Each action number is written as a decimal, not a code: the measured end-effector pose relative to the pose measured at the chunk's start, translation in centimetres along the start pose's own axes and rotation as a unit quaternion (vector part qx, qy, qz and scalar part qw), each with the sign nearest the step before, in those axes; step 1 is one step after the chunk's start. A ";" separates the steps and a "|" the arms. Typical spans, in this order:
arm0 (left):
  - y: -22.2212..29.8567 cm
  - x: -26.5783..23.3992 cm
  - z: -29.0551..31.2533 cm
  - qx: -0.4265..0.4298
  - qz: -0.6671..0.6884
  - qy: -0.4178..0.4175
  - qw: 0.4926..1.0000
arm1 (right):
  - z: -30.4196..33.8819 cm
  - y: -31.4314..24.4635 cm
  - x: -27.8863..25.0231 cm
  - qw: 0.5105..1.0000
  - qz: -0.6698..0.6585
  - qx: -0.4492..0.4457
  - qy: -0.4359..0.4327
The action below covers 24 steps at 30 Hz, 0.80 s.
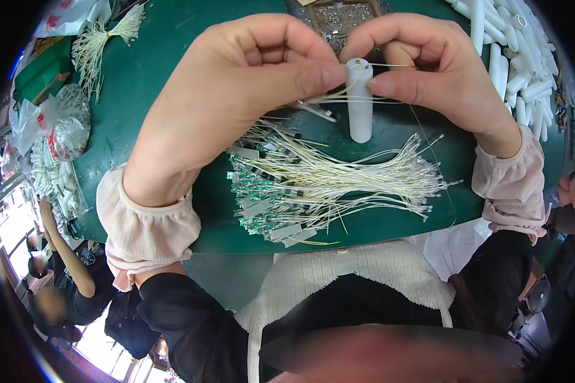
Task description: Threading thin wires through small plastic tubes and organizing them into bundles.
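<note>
The tube (360, 121) is beyond the bundle (358, 182), just past its middle, and is held near upright. It is white, smooth, straight-sided and matt, with a rounded lower edge. Its upper end tilts toward the viewer and carries a small yellowish spot near the rim. Whether the lower end touches the surface (134, 80) cannot be told.

Pale wires (377, 100) cross at the upper part of the tube and extend to both sides. Both hands are at this end. The left hand (227, 86) pinches wires between thumb and forefinger, beside the rim; whether it also grips the tube is unclear. The right hand (431, 73) pinches the tube, thumb on its side and forefinger at its rim. The other fingers of both hands are curled.

The bundle consists of cream wires, with small green boards (252, 207) at its left end and clear tips at its right. A pile of white tubes (524, 60) lies beyond the bundle, to its right.
</note>
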State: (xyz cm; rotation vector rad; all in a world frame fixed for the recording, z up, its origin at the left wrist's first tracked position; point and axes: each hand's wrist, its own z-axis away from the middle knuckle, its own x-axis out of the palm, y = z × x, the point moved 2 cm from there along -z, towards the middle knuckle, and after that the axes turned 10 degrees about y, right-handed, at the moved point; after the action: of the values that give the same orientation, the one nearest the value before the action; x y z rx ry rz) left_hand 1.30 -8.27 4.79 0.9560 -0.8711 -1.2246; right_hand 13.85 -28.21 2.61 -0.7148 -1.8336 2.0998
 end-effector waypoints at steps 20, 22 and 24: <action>-2.0 0.0 -1.7 -0.071 0.239 0.014 0.968 | -0.5 -0.9 -0.4 0.991 -0.025 -0.061 0.120; -2.1 -0.2 -1.8 -0.075 0.229 0.026 0.970 | -0.5 -1.2 -0.5 0.985 0.033 -0.103 0.131; -2.0 -0.3 -1.8 -0.069 0.279 -0.001 0.958 | -0.6 -1.5 -0.6 0.975 0.092 -0.145 0.142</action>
State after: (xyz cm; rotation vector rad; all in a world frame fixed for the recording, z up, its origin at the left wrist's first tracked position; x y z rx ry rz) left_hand 2.16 -7.92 2.24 0.5395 -0.9590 -0.7852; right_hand 14.49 -27.75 4.17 -1.2305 -1.9895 1.7297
